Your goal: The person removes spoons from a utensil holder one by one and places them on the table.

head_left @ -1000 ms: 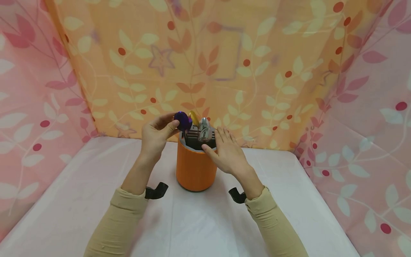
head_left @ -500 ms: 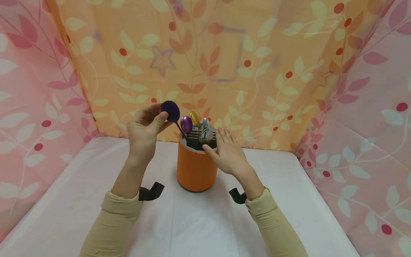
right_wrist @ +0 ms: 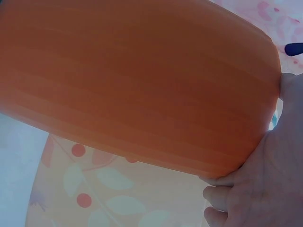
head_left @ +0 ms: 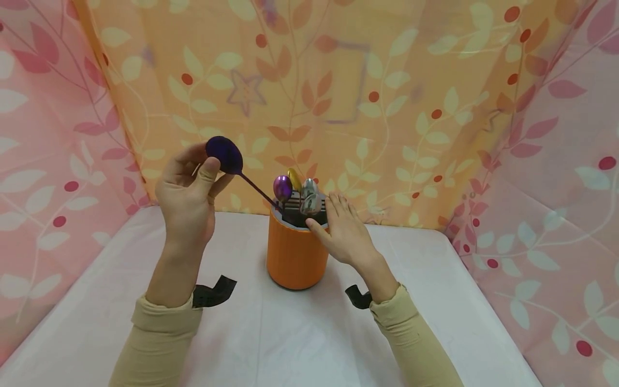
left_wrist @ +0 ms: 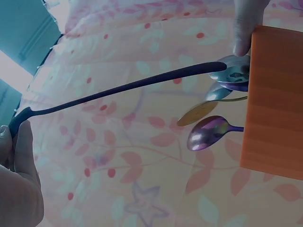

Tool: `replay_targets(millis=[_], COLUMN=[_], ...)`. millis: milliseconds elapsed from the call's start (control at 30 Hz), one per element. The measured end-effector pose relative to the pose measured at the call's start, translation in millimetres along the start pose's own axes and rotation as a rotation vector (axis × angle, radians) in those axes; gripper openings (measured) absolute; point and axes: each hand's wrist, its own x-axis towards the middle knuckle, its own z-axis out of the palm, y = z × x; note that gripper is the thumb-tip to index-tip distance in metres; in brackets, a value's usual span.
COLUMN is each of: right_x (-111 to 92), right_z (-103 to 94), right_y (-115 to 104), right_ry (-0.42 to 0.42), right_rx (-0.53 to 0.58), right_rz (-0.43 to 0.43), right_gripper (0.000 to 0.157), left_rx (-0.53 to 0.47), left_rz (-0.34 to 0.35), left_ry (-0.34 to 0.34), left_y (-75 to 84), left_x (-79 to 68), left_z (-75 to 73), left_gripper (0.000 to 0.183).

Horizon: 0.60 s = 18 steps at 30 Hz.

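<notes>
The left hand (head_left: 188, 199) pinches a dark spoon (head_left: 226, 155) by its bowl, thumb and fingers closed on it, up and left of an orange pot (head_left: 296, 255). The spoon slants — bowl high at left, thin handle pointing down and right, tip by the pot's rim. Probably light, stiff, slick metal, best held by the broad bowl. The right hand (head_left: 344, 228), straight-fingered, rests on the rim near other spoons (head_left: 282, 188).

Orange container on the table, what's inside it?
A black slotted insert, with a purple spoon, a gold spoon and silver spoons sticking up. The container's orange wall hides whatever lies lower.
</notes>
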Motion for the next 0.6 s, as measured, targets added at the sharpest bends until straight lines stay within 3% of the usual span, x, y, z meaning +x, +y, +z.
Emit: replay_targets(millis=[267, 367, 600], right_x=[0.3, 0.2, -0.4], right_z=[1.1, 0.8, -1.6], right_y=[-0.8, -1.0, -1.1], right_ry=[0.003, 0.009, 0.008], right_rx=[0.006, 0.008, 0.016], right_rz=[-0.003, -0.006, -0.004], right_gripper=[0.097, 0.097, 0.096], left_rx=[-0.15, -0.162, -0.008], left_rz=[-0.034, -0.046, -0.087], left_ry=[0.045, 0.043, 0.041], left_y=[19.3, 21.7, 15.4], left_x=[-1.9, -4.0, -8.5], left_z=[-10.0, -17.4, -40.2], left_gripper=[0.029, 0.029, 0.022])
